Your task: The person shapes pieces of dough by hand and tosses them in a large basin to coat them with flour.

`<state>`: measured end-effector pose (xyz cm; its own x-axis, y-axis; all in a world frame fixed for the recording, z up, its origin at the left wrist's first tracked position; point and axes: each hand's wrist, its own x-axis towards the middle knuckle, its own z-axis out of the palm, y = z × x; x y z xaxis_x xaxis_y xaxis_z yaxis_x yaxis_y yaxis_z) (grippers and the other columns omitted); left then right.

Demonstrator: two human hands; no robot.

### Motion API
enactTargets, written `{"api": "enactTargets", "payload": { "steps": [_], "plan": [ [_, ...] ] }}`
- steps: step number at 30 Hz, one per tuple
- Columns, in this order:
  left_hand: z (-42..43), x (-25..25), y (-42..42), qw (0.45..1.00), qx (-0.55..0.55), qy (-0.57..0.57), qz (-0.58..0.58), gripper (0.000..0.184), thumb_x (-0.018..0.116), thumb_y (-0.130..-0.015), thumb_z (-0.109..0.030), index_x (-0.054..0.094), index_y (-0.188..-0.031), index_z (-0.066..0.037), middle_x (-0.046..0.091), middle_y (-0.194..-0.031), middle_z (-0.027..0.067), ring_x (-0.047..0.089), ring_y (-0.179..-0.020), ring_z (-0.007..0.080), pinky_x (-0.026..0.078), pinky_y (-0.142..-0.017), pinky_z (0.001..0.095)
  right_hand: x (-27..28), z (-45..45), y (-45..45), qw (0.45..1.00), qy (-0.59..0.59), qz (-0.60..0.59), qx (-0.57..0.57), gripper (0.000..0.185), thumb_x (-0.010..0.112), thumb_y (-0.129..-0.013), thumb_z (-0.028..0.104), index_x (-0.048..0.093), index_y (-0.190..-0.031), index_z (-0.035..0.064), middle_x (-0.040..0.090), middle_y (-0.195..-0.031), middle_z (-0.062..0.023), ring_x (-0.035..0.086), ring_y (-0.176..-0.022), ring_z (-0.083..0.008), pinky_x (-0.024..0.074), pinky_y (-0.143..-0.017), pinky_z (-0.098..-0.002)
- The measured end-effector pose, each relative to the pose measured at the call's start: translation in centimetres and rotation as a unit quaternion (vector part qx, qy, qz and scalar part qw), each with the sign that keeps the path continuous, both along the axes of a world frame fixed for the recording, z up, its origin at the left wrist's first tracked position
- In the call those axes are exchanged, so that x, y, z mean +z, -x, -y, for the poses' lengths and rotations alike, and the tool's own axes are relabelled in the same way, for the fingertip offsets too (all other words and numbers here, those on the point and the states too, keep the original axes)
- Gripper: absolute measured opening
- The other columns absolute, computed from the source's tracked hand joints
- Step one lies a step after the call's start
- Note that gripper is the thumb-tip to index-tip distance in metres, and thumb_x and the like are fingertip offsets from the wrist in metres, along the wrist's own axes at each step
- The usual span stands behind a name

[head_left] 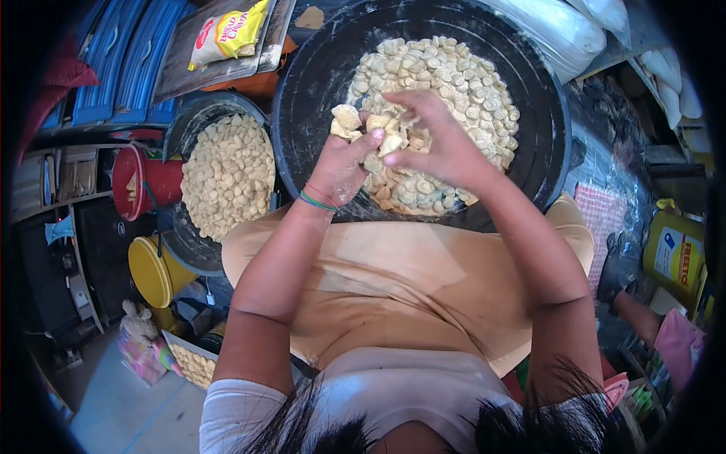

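Note:
My left hand is closed around several pale, lumpy dough pieces, with powder on its skin and coloured bands at the wrist. One more piece rests at its fingertips. Close beside it, my right hand has its thumb and fingers spread apart. Its thumb tip is near the held pieces; whether it touches them I cannot tell. Both hands are above a wide black tub in front of my lap. Flattened round dough pieces cover much of its floor, partly hidden by my hands.
At left, a smaller dark basin holds a heap of rounder pieces. Near it stand a red bucket and a yellow bucket. A yellow packet lies on a board. Another person's arm shows at right.

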<state>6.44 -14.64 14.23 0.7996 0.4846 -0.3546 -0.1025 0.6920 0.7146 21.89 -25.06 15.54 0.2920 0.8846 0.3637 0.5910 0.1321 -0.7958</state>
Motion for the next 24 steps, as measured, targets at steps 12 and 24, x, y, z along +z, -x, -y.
{"api": "enactTargets", "payload": {
  "steps": [12, 24],
  "plan": [
    [-0.4, -0.7, -0.1, 0.996, -0.080, 0.021, -0.033, 0.039, 0.041, -0.099, -0.037, 0.048, -0.119, -0.005, 0.059, -0.104, 0.0094, 0.060, -0.082, 0.0169, 0.048, -0.056, 0.0281, 0.1, 0.3, 0.5, 0.989, 0.053, -0.114, 0.075, 0.030, 0.066, -0.084, 0.024, 0.063, -0.108, 0.0069, 0.059, -0.112, -0.0128, 0.059, -0.099, -0.0272, 0.0497, -0.083, -0.0348],
    [-0.2, 0.3, 0.0, 0.973, -0.224, 0.042, -0.028, 0.060, 0.025, -0.099, -0.052, 0.050, -0.118, -0.001, 0.059, -0.077, 0.0095, 0.057, -0.059, 0.0139, 0.045, -0.046, 0.0242, -0.9, 0.1, 0.1, 0.990, 0.060, -0.109, 0.073, 0.026, 0.064, -0.085, 0.015, 0.062, -0.110, 0.0079, 0.064, -0.094, -0.0126, 0.063, -0.091, -0.0267, 0.0492, -0.082, -0.0330]
  ]
}}
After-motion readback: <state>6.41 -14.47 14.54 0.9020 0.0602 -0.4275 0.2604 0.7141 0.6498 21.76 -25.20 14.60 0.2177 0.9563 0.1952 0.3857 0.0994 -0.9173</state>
